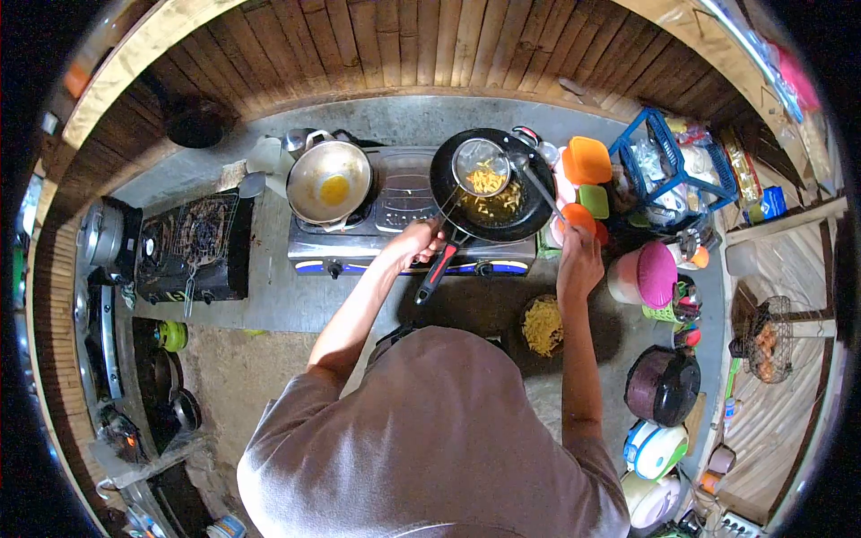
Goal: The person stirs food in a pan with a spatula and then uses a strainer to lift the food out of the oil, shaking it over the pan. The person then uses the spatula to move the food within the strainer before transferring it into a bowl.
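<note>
My left hand (417, 244) is closed around the thin handle of a wire strainer (473, 154). The strainer is over a black frying pan (448, 190) and holds fried yellow-brown pieces (485, 180). More pieces lie in the oil below it. The pan's black-and-red handle (437, 269) points toward me, just beside my left hand. In my right hand (581, 260) is a long-handled metal utensil (543, 189), slanting across the pan's right side; its head is hard to make out. A container of pale yellow pieces (543, 325) sits left of my right forearm.
A pale wok (309, 179) with yellow oil stands on the stove's left burner. Right of the pan are an orange container (587, 160), a green container (592, 201) and a blue basket (659, 139). A second stove (229, 269) with a grill rack is at left. A dark pot (662, 386) stands at right.
</note>
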{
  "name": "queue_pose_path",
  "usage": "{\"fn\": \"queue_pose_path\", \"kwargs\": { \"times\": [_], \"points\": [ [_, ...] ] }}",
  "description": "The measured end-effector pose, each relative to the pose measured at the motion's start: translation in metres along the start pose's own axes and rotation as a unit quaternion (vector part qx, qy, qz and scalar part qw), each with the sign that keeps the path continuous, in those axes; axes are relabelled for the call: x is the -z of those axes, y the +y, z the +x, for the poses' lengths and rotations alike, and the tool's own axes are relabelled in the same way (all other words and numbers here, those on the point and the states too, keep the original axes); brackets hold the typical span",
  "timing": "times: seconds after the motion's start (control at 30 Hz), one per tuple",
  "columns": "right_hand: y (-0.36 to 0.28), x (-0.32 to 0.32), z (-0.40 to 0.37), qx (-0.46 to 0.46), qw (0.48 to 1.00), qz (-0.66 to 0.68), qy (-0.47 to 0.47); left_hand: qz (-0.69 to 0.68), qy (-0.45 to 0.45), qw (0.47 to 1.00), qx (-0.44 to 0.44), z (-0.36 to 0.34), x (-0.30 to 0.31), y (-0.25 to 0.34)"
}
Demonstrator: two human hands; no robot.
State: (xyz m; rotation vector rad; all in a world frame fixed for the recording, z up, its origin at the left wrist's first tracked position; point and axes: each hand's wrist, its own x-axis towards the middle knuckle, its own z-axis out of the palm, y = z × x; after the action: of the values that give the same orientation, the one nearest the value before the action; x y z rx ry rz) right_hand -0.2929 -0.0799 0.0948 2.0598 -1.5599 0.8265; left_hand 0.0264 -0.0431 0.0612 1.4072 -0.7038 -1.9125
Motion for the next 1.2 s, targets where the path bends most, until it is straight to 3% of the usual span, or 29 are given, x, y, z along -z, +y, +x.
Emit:
{"fn": "queue_pose_path", "kwargs": {
  "times": [0.07, 0.17, 0.23, 0.27, 0.33, 0.37, 0.43, 0.53, 0.6, 0.67, 0.7, 0.73, 0.8, 0.93, 1.0, 1.2],
  "points": [
    [0.001, 0.004, 0.009, -0.005, 0.999, 0.013, 0.029, 0.007, 0.003, 1.000, 0.003, 0.000, 0.000, 0.001],
    [0.014, 0.000, 0.024, -0.057, 0.997, -0.052, -0.015, 0.036, 0.030, 0.999, -0.012, 0.000, 0.003, 0.004],
    [0.032, 0.001, 0.038, -0.084, 0.982, -0.105, -0.132, 0.043, 0.022, 0.999, -0.021, 0.000, 0.012, 0.009],
    [0.036, 0.003, 0.046, -0.084, 0.982, -0.107, -0.133, 0.049, 0.015, 0.998, -0.028, 0.001, 0.017, 0.011],
    [0.038, 0.014, 0.073, -0.025, 0.959, -0.184, -0.212, 0.049, 0.014, 0.998, -0.029, 0.004, 0.023, 0.017],
    [0.040, 0.012, 0.085, -0.025, 0.959, -0.185, -0.212, 0.049, 0.016, 0.998, -0.029, 0.005, 0.026, 0.019],
    [0.040, 0.006, 0.109, 0.086, 0.953, -0.184, -0.223, 0.049, 0.017, 0.998, -0.035, 0.002, 0.026, 0.027],
    [0.025, 0.006, 0.135, 0.152, 0.937, -0.162, -0.269, 0.047, 0.014, 0.997, -0.056, 0.001, 0.025, 0.034],
    [0.007, 0.012, 0.142, 0.199, 0.935, -0.163, -0.244, 0.045, 0.009, 0.997, -0.063, 0.000, 0.025, 0.036],
    [-0.019, 0.023, 0.154, 0.134, 0.926, -0.140, -0.324, 0.041, 0.006, 0.997, -0.068, -0.001, 0.025, 0.034],
    [-0.033, 0.034, 0.165, 0.070, 0.891, -0.090, -0.439, 0.043, 0.002, 0.997, -0.071, 0.000, 0.025, 0.034],
    [-0.020, 0.004, 0.156, 0.074, 0.891, -0.090, -0.438, 0.046, -0.002, 0.996, -0.073, 0.000, 0.026, 0.034],
    [0.022, -0.078, 0.126, 0.108, 0.975, 0.011, -0.194, 0.045, -0.013, 0.996, -0.074, -0.004, 0.026, 0.039],
    [0.009, -0.056, 0.115, 0.104, 0.970, -0.046, -0.217, 0.035, -0.017, 0.997, -0.063, -0.005, 0.031, 0.045],
    [-0.003, -0.024, 0.113, 0.164, 0.933, -0.146, -0.286, 0.024, -0.019, 0.997, -0.064, -0.004, 0.035, 0.045],
    [0.045, -0.040, 0.067, 0.118, 0.961, -0.045, -0.247, 0.043, -0.015, 0.997, -0.055, -0.005, 0.041, 0.054]
  ]
}}
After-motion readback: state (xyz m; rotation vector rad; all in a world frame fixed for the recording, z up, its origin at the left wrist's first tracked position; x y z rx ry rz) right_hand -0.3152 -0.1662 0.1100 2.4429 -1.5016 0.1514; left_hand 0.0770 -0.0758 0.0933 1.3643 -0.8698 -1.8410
